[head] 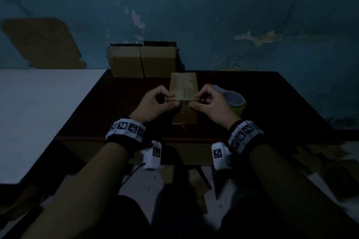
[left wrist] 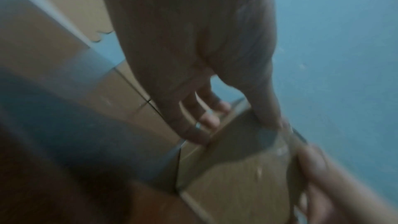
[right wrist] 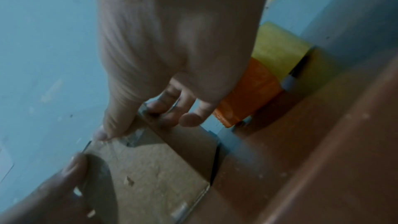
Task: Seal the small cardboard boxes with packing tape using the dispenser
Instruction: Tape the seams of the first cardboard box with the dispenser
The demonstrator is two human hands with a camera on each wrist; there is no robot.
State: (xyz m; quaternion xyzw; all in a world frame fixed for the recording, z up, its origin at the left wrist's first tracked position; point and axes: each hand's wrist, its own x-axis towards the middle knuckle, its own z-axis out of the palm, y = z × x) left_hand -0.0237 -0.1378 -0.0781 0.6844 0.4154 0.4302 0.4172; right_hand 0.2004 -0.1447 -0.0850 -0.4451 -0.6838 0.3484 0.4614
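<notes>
A small brown cardboard box [head: 183, 85] stands on the dark table [head: 272, 103], its top flaps closed along a centre seam. My left hand [head: 155, 101] grips its near left top edge, fingers curled on the top and thumb pressing the front face. My right hand [head: 211, 101] mirrors it on the right. The thumbs almost meet at the seam. A clear strip of tape [right wrist: 133, 137] glints over that edge beside my right hand [right wrist: 172, 40]. The orange tape dispenser [right wrist: 249, 91] with its yellowish roll [right wrist: 277, 52] lies on the table right of the box [right wrist: 150, 168].
Two larger cardboard boxes [head: 124, 62] [head: 158, 62] stand side by side against the blue wall behind the small one. A white surface [head: 38, 112] adjoins the table on the left. Cardboard scraps [head: 330, 165] lie on the floor to the right.
</notes>
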